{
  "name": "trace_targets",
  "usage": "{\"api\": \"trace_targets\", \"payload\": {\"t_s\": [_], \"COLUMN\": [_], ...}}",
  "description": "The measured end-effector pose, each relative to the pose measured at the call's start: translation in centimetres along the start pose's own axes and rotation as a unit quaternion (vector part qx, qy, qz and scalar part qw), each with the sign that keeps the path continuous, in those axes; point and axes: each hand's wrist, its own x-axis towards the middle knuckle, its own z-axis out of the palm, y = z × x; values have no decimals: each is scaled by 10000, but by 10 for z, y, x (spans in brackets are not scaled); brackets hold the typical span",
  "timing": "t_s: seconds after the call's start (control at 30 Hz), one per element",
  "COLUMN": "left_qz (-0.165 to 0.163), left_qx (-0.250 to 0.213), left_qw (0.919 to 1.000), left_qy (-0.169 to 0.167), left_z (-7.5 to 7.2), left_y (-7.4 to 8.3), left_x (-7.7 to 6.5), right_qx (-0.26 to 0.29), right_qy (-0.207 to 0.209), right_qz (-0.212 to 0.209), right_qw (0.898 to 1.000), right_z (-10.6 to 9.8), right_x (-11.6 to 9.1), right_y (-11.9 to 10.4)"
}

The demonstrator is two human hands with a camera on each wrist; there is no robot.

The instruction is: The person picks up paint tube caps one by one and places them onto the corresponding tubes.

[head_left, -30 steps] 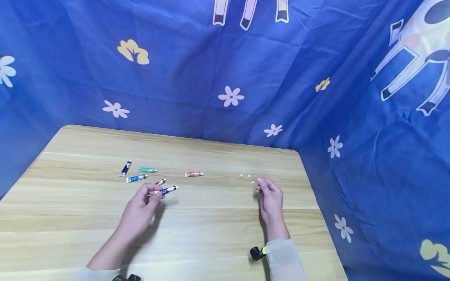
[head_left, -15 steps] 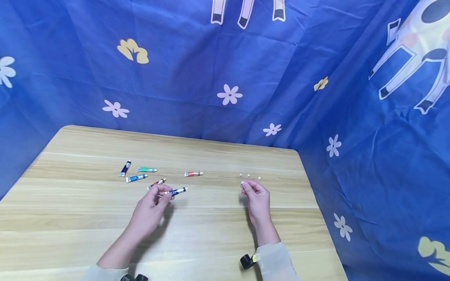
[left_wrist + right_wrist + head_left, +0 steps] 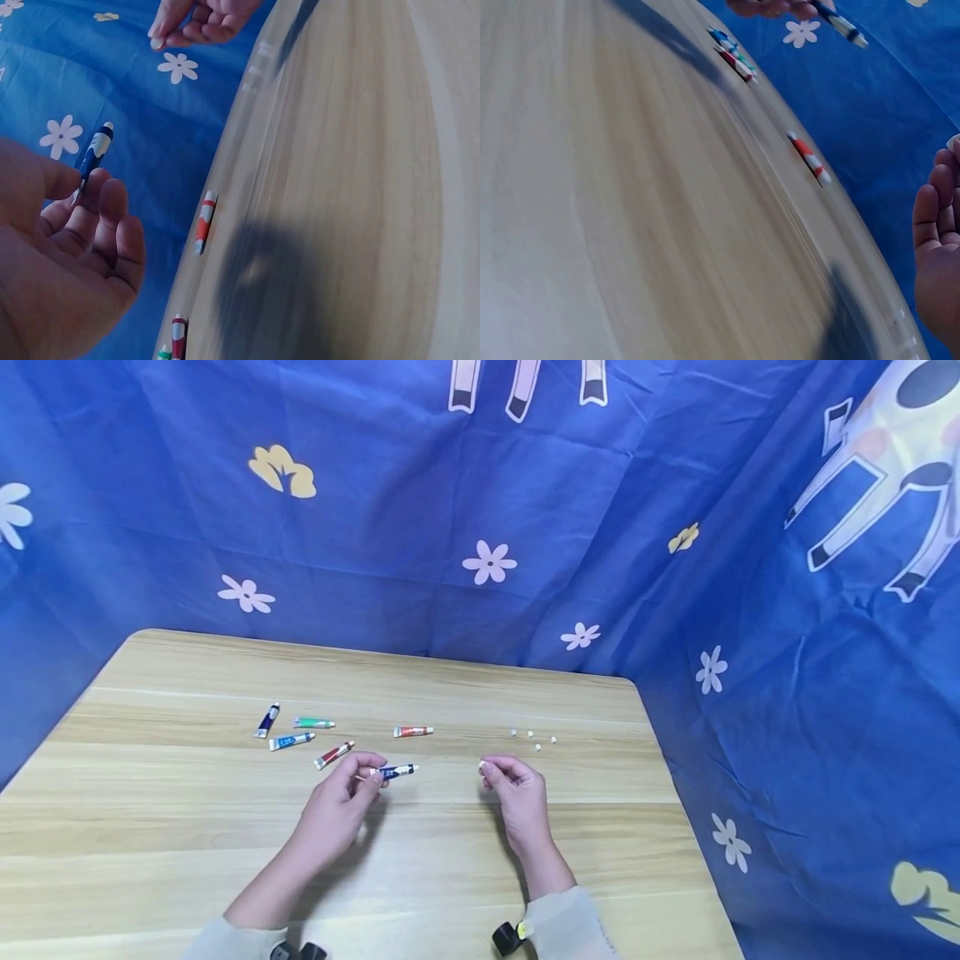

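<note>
My left hand (image 3: 339,806) pinches a dark blue paint tube (image 3: 397,772) by its crimped end, between thumb and fingertips. The tube is held above the table, its white nozzle end pointing right; the left wrist view shows that end (image 3: 107,129) free of the fingers. Across from it, my right hand (image 3: 522,802) pinches a small white cap (image 3: 482,764) between thumb and index finger. A gap separates the cap and the tube. In the left wrist view the cap (image 3: 157,43) shows at the right hand's fingertips.
On the wooden table (image 3: 450,877) lie an orange-red tube (image 3: 414,732), a dark red tube (image 3: 333,755), a blue tube (image 3: 292,741), a green tube (image 3: 314,722) and a dark purple-blue tube (image 3: 267,720). Several white caps (image 3: 537,747) lie at the right. Blue patterned cloth (image 3: 390,527) hangs behind.
My right hand has moved left with the white cap, away from the loose caps. The left hand has shifted right with the dark blue tube, uncovering the dark red tube.
</note>
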Motion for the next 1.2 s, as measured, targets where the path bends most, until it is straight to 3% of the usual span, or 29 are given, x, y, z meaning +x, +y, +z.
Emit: {"api": "trace_targets", "payload": {"t_s": [0.6, 1.2], "left_qz": [-67, -13], "left_qx": [-102, -238], "left_qw": [9998, 9989], "left_qy": [-169, -400], "left_z": [16, 20], "left_y": [5, 4], "left_x": [-5, -4], "right_qx": [-579, -762], "right_qy": [-722, -722], "right_qz": [-167, -71], "right_qw": [9956, 9944], "right_z": [33, 40], "right_x": [-19, -23], "right_y": [4, 3]}}
